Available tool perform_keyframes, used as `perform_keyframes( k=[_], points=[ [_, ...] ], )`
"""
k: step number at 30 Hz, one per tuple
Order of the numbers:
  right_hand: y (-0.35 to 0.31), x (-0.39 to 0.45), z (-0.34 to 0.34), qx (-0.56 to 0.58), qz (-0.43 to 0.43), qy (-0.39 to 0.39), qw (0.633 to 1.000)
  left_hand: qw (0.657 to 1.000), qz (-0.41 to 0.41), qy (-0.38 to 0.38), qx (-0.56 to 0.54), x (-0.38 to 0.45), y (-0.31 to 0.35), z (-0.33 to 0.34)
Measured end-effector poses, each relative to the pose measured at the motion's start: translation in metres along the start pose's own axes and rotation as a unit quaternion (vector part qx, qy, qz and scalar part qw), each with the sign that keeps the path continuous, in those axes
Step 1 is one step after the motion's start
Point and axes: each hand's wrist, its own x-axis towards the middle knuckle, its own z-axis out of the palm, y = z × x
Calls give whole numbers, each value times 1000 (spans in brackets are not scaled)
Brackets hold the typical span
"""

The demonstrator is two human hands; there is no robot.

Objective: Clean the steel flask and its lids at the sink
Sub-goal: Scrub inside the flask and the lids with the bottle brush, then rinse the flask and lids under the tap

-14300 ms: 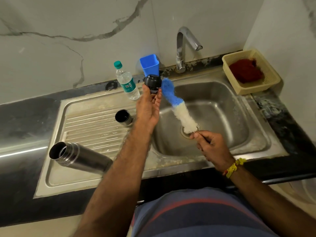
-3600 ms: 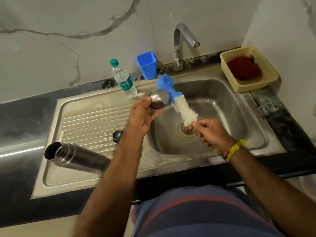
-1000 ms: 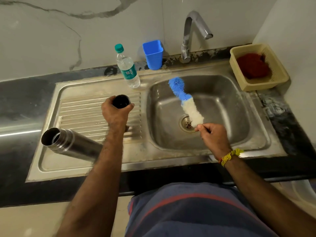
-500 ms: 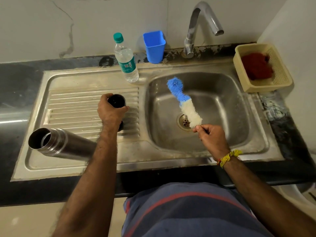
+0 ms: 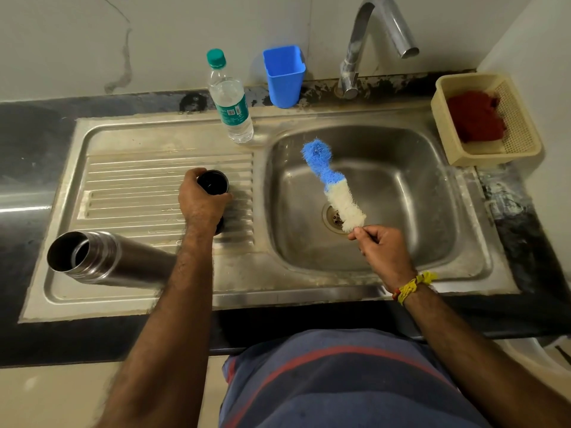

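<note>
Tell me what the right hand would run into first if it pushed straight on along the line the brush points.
The right hand holds the bottle brush aimed up-left over the sink basin. Going straight on, the brush's blue tip would probably meet the basin's far-left wall first, below the plastic water bottle; depth is hard to judge.

Our left hand [image 5: 200, 202] curls down around something on the left; right hand [image 5: 381, 250] pinches near our belly, wrist bent.

Dim, even indoor light leaves the sink [image 5: 364, 264] softly glinting at the frame's centre, a bright streak at the left edge, wide-angle bowing at the borders, and slight overall softness.
</note>
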Motion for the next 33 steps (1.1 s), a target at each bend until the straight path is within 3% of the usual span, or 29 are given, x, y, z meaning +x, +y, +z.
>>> perform_keyframes(
  k=[13,26,30,33],
  points=[
    [0,-7,-4,10,-4,17,1000,999,3,-34,15,-1,5,-8],
    [3,-9,-5,18,3,19,1000,983,93,52,149,-38,24,9],
    [1,-13,-9,21,16,34,999,980,138,41,135,-55,30,23],
    [-1,-14,-16,38,43,49,997,975,200,-11,94,-66,49,45]
  ],
)
